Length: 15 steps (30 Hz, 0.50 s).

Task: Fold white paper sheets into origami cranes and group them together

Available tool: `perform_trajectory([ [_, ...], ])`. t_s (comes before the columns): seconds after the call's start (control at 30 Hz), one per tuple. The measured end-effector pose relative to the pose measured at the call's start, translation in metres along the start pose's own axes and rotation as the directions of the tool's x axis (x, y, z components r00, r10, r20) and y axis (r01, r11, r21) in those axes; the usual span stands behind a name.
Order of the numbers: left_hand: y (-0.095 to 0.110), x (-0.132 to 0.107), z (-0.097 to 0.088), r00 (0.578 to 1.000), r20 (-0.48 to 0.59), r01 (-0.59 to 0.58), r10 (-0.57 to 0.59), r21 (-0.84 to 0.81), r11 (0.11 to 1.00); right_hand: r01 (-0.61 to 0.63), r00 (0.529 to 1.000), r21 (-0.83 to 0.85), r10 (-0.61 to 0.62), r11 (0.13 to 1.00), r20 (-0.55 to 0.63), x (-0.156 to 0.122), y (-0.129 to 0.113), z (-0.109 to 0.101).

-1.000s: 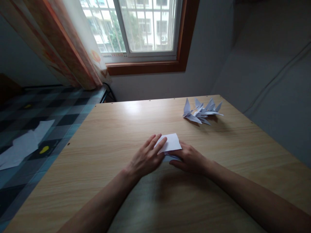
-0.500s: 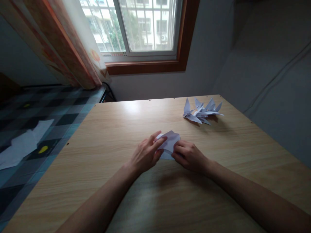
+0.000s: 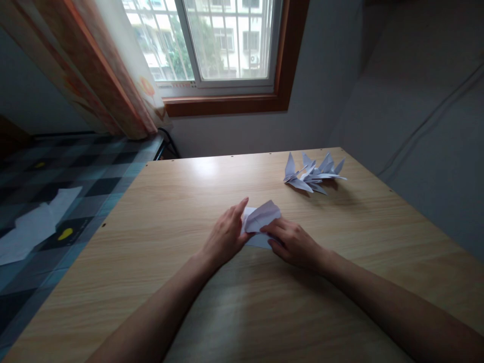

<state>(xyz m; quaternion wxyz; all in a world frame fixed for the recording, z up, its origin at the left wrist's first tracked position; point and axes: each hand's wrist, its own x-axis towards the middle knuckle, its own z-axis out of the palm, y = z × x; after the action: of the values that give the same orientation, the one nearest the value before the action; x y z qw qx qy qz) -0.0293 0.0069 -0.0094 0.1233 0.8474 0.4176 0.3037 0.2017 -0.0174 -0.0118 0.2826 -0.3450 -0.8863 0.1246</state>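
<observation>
A small piece of white folded paper (image 3: 262,218) lies on the wooden table (image 3: 181,201) between my hands, with one flap raised. My left hand (image 3: 226,236) grips its left side, fingers curled onto it. My right hand (image 3: 292,243) holds the lower right part and pinches the raised flap. Further back on the right of the table lies a little cluster of finished folded paper figures (image 3: 313,174) with pointed wings.
To the left of the table is a bed with a checked cover (image 3: 56,186), and white paper sheets (image 3: 34,224) lie on it. A window (image 3: 215,45) with a curtain (image 3: 113,75) is behind. A grey wall runs along the right.
The paper lay flat under both hands a second ago. Now a flap is lifted and creased upward, and my left hand has turned onto its edge against the paper.
</observation>
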Motion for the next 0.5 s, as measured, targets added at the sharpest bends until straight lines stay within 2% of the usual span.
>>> perform_trajectory([
  [0.1, -0.0006, 0.0010, -0.0005, 1.000, 0.027, -0.016, 0.015, 0.020, 1.000, 0.006, 1.000, -0.001, -0.006, 1.000, 0.006, -0.0004, 0.0018, 0.0005],
  [0.27, 0.0005, 0.0019, -0.0029, 0.999, 0.039, 0.031, -0.031, 0.014, 0.999, 0.005, 0.995, -0.036, -0.001, 0.999, 0.102, 0.0016, 0.0005, -0.0001],
  [0.5, 0.0021, 0.0018, -0.0092, 0.995, 0.100, 0.022, -0.009, -0.134, 0.991, -0.050, 0.970, -0.084, 0.068, 0.995, 0.233, 0.0059, -0.0027, -0.0041],
])
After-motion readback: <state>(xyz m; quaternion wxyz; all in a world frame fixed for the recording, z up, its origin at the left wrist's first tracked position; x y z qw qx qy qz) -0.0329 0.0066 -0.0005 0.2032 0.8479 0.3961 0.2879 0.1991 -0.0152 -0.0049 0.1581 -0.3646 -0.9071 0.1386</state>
